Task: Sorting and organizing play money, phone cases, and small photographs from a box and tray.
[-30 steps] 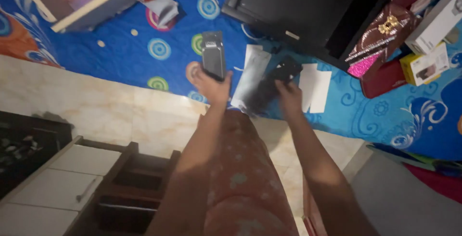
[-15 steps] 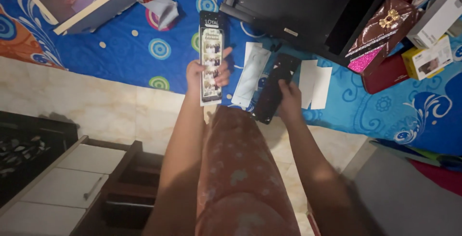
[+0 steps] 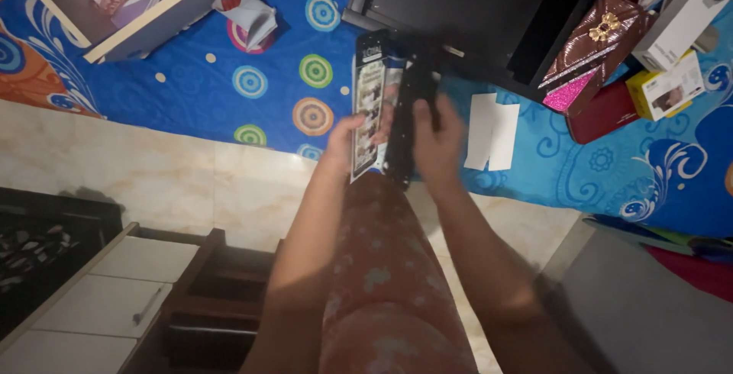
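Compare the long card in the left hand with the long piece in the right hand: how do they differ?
The printed card shows small pictures on a pale face; the black piece is plain and dark. Left hand grips the card's lower part; right hand wraps the black piece. Both are narrow, held side by side.

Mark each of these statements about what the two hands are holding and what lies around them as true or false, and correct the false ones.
1. The left hand holds a long narrow printed card package. True.
2. The right hand is empty. False: it grips a long black flat package.
3. The two packages are held far apart. False: they are side by side, close together.
4. Two white paper slips lie on the blue patterned mat to the right of the hands. True.
5. A yellow box lies on the tiled floor. False: it sits on the mat.
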